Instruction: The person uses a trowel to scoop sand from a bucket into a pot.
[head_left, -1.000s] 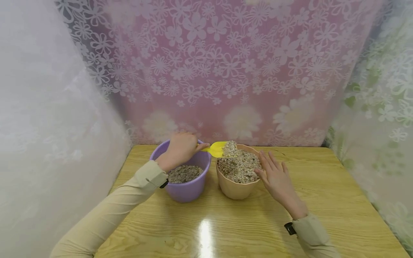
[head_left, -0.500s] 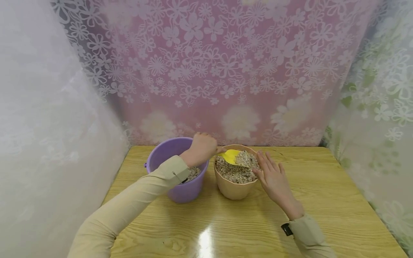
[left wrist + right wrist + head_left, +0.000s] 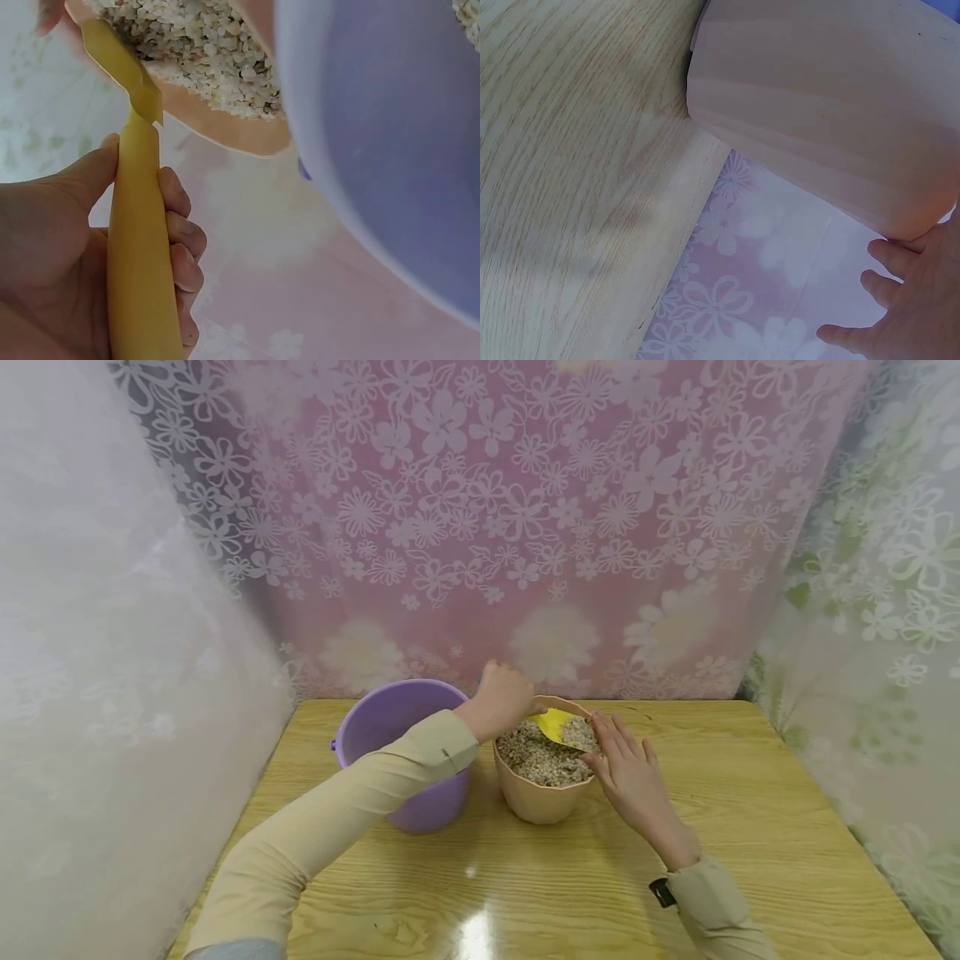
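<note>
1. Below, a wood-grained desk [image 3: 570, 881] spreads; beyond the left hand [image 3: 500, 700] rises a pink flowered backdrop [image 3: 480, 527].
2. That hand curls round the handle of a yellow scoop [image 3: 553, 725], its blade bearing pale grit [image 3: 581, 732] over the tan pot [image 3: 542, 802].
3. The right hand [image 3: 632, 781], fingers nearly straight, touches this pot, filled with speckled grit [image 3: 536, 760]; left of the left hand stands a purple bucket [image 3: 427, 810].

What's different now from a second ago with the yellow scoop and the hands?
The left hand carried the yellow scoop away from the purple bucket, farther across the peach pot toward the right hand, and the scoop looks lower. Nothing was picked up or let go. The right hand stayed at the pot's side, and the bucket and pot stayed put.
</note>
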